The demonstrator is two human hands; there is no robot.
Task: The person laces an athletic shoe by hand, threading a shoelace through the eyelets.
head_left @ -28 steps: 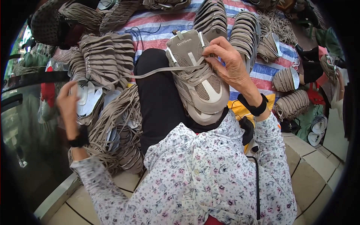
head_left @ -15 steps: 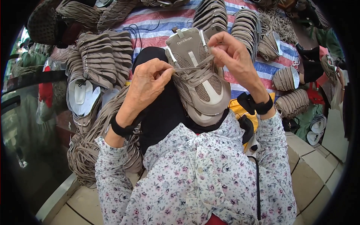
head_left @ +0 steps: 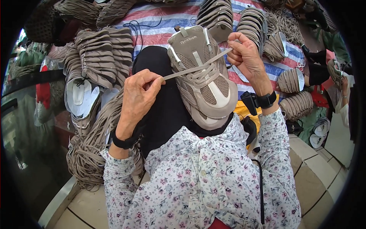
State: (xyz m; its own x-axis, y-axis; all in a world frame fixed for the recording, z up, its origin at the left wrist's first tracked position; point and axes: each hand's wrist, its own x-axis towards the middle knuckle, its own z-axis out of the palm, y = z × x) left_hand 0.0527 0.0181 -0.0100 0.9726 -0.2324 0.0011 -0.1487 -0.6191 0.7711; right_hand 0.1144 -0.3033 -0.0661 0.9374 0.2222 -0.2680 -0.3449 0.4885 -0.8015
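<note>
On my lap rests a taupe shoe upper with mesh panels and a pale toe stripe, its tongue pointing away from me. A second upper shows beneath it at the toe. A flat taupe shoelace crosses over its lower eyelets. My left hand, left of the upper, pinches one end of the lace. Up at the right, my right hand pinches the other end. Both ends are stretched out straight to the sides, clear of the tongue.
Stacked uppers stand at the left, above a large bundle of loose laces. More stacks lie on a striped sheet ahead. A yellow item is by my right side. At the far right, another person's arm shows.
My hands have moved apart, the left one outward and toward me, the right one outward to the right. The lace between them is now drawn out longer and straighter.
</note>
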